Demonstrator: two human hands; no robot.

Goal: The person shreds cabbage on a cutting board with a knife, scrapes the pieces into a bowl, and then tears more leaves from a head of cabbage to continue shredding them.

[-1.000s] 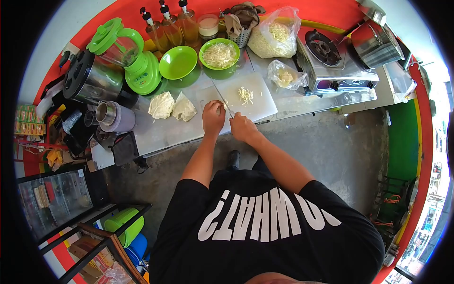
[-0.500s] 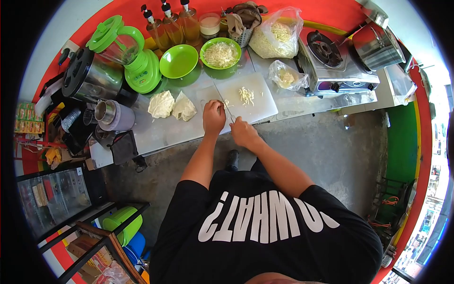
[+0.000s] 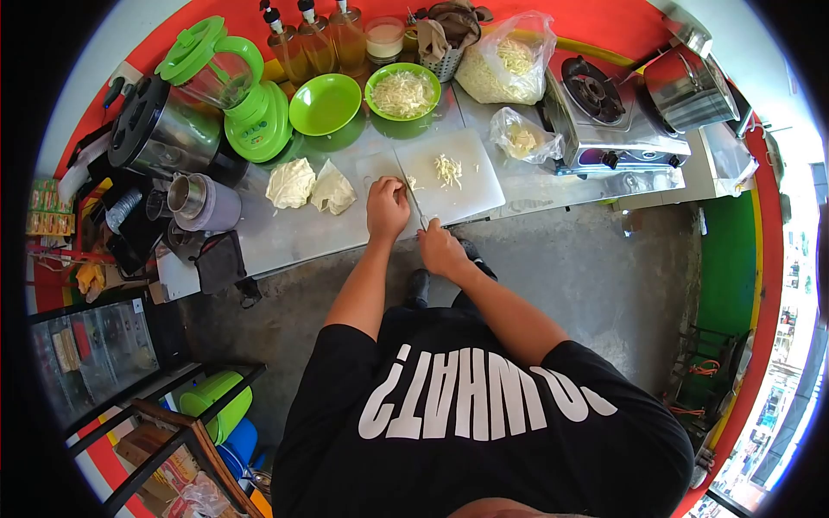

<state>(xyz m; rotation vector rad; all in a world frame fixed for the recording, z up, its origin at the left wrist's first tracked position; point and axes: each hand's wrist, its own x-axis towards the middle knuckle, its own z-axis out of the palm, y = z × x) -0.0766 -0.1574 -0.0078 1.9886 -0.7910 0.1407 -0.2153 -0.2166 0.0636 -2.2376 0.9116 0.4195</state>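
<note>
My right hand (image 3: 441,250) is wrapped around the handle of a knife (image 3: 416,204), whose blade points away from me over the white cutting board (image 3: 477,186). Just left of the blade, the curled fingers of my left hand (image 3: 388,209) press on a piece of cabbage, mostly hidden under them. Fine pale bits lie right of the blade, and a small pile of shredded cabbage (image 3: 449,171) sits farther right on the board. Two cabbage chunks, a larger one (image 3: 291,183) and a smaller one (image 3: 333,188), rest on the metal counter to the left.
Behind the board stand a green bowl (image 3: 325,104), another bowl of shreds (image 3: 402,93) and a bag of shredded cabbage (image 3: 508,62). A smaller plastic bag (image 3: 525,136) lies near the gas stove (image 3: 604,121). A green blender (image 3: 255,125) and a metal-topped container (image 3: 203,205) stand left.
The view has shifted slightly. Both hands stay at the board; the knife blade now sits closer to my left fingers, and my right hand is a little lower.
</note>
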